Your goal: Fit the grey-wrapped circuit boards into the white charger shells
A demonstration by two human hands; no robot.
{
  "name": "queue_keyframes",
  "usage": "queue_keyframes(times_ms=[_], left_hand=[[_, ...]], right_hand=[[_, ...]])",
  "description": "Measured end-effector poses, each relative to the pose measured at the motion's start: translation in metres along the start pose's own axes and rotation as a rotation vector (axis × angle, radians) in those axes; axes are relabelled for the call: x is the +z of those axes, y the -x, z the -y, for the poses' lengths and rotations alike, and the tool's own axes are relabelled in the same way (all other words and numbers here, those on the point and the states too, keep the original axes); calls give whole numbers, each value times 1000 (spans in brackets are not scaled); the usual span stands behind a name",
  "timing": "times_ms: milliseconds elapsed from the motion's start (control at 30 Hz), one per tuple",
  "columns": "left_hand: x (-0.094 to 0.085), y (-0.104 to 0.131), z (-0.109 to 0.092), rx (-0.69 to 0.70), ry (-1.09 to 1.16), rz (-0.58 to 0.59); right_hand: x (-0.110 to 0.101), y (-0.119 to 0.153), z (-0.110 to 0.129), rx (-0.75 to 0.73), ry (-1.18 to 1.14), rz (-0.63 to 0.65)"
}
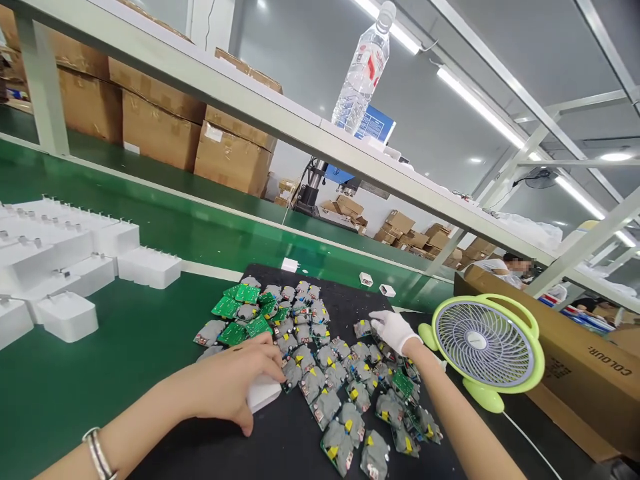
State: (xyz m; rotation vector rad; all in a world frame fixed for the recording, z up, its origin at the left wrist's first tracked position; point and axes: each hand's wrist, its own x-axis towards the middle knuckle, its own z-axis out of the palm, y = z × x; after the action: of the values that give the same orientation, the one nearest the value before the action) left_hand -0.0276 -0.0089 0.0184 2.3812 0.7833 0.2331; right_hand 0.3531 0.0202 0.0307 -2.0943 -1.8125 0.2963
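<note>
Bare left hand (pixel 240 380), 7 o'clock: gripping white rectangular plastic casing (pixel 265 395) | white-gloved right hand (pixel 395 331), 4 o'clock: beside small grey-coated circuit board (pixel 362 329), cannot tell whether gripping

The green counter (pixel 150 313) carries a black mat (pixel 280 440), crowded with circuit boards (pixel 313 383) — most lumpy and grey, some green side up. White casings (pixel 67 317) stand massed at left; three white shells (pixel 366 279) lie around the mat's far edge — a lime-framed fan (pixel 485 343) stands at right.

Mid-frame, circuit boards (pixel 325 405) are green with yellow-dotted grey lumps, the mat (pixel 345 300) black, the held case (pixel 263 395) white; right, a lime-green fan (pixel 530 365).
</note>
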Motion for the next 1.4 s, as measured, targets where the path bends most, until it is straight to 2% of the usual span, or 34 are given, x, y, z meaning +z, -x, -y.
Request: queue_keyframes(times_ms=[67,167,233,300,400,467,600,767,900,933,1000,1100,1167,1333,1400], left_hand=[[0,0,1,18,12,4],[0,2,3,5,44,36],[-1,5,5,-41,73,60],[-2,7,5,-82,104,64],[-3,6,2,-79,129,5],[-1,3,-1,-44,149,-75],[6,-9,-4,-14,248,-324],[12,-19,-1,-47,432,-552],[14,-19,-1,-51,503,-624],[15,-20,-1,-48,504,-624],[21,-21,-3,-45,506,-617],[30,-23,-6,-71,514,-596],[34,-24,-8,-93,506,-577],[33,-22,-15,-79,489,-472],[32,-21,-17,-80,480,-441]], right_hand=[[-3,-5,-7,0,43,33],[-3,-8,-13,-53,48,146],[3,-9,-14,-94,56,201],[11,-13,-14,-108,74,201],[24,-21,-11,-89,87,181],[28,-27,-5,-69,79,164],[25,-19,24,-102,-8,94],[18,28,86,-316,-245,18],[30,60,127,-524,-377,-52],[37,65,133,-531,-406,-76],[55,74,143,-453,-541,-90],[79,86,145,-288,-817,8],[82,92,141,-240,-887,115],[50,91,121,-231,-786,548],[41,87,116,-295,-736,585]])
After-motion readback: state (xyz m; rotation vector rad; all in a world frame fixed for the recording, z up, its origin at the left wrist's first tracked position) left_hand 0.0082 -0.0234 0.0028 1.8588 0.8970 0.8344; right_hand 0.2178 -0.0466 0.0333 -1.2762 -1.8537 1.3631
